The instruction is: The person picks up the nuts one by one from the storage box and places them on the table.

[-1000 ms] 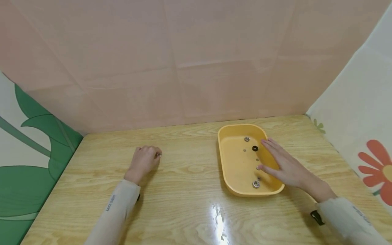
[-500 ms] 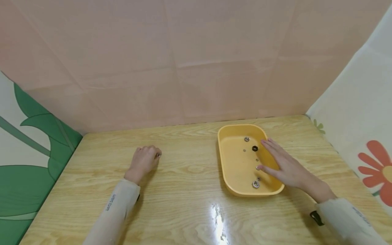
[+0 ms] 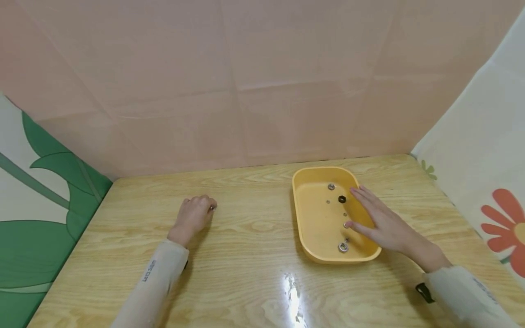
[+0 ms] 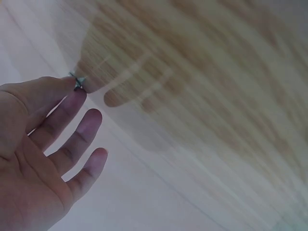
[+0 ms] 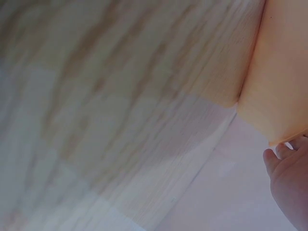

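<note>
Low over the left part of the table, my left hand point(image 3: 190, 216) pinches a small shiny metal piece point(image 4: 78, 81) between thumb and index finger. Its exact kind is too small to make out, and the other fingers are loosely bent in the left wrist view. My right hand point(image 3: 381, 225) rests at the right rim of a yellow tray point(image 3: 311, 234), fingers extended and thumb reaching over the inside. Inside the tray lie a black nut point(image 3: 342, 199), a silver nut point(image 3: 331, 187), a thick silver nut point(image 3: 343, 247) and several tiny metal pieces.
The wood-grain table point(image 3: 250, 255) runs back to a pinkish cloth wall point(image 3: 229, 114). Printed side panels stand left and right, one with green leaves point(image 3: 30, 246), the other with a red flower point(image 3: 502, 218). Light glares off the table in front of the tray.
</note>
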A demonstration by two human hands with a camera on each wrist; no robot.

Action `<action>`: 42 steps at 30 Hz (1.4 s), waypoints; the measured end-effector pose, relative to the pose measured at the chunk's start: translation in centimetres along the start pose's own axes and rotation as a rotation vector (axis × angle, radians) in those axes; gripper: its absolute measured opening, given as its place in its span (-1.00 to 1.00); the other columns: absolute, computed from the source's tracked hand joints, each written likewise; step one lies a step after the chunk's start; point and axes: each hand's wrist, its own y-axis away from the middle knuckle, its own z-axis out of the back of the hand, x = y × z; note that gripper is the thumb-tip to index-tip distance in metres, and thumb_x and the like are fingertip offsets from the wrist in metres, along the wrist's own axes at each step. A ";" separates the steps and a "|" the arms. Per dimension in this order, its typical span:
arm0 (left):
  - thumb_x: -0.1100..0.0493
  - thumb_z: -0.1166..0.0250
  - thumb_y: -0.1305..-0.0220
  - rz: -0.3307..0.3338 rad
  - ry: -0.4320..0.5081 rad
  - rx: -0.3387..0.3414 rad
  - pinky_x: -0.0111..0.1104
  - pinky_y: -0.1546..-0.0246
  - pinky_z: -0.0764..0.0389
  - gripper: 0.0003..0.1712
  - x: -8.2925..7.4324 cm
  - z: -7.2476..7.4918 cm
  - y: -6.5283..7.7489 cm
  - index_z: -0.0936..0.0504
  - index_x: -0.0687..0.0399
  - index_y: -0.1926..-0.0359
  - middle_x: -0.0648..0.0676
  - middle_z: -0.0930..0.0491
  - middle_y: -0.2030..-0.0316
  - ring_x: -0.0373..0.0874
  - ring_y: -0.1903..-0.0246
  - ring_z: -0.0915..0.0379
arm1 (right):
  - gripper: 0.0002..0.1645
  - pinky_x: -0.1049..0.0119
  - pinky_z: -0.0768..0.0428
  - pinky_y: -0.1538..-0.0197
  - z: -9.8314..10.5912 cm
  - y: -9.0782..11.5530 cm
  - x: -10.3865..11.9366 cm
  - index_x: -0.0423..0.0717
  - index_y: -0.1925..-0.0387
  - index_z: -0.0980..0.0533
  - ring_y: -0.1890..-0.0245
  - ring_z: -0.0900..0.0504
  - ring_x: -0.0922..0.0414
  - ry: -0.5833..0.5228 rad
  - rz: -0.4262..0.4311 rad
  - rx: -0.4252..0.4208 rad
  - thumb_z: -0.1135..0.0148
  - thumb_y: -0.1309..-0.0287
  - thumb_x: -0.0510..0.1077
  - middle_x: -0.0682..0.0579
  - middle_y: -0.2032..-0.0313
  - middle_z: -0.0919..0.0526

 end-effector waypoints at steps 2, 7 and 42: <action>0.35 -0.28 -0.27 0.002 0.004 0.005 -0.18 0.38 -0.43 -0.68 0.0 0.0 0.0 -0.53 -0.04 0.59 0.01 -0.66 0.45 -0.16 0.50 -0.41 | 0.08 -0.41 0.01 -0.41 0.1 0.0 0.0 -0.11 -0.57 0.09 -0.57 0.19 -0.20 0.000 -0.001 0.000 -0.21 -0.28 0.23 -0.21 -0.56 0.09; 0.37 -0.27 -0.27 0.011 0.024 0.030 -0.26 0.43 -0.33 -0.71 0.0 0.3 -0.1 -0.57 0.01 0.57 0.01 -0.65 0.48 -0.16 0.52 -0.35 | 0.08 -0.42 -0.01 -0.40 0.2 0.0 0.2 -0.09 -0.57 0.09 -0.57 0.16 -0.22 0.003 -0.005 -0.001 -0.21 -0.28 0.23 -0.21 -0.56 0.08; 0.22 -0.40 -0.21 -0.128 0.069 -0.136 -0.07 0.09 -0.65 -0.67 -6.1 4.2 -0.8 -0.71 0.07 -0.02 0.09 -0.73 0.05 0.05 0.09 -0.67 | -0.07 -0.42 -0.02 -0.39 0.0 0.1 0.0 -0.15 -0.55 0.04 -0.55 0.11 -0.26 -0.001 0.045 -0.027 -0.12 -0.37 0.09 -0.28 -0.54 0.02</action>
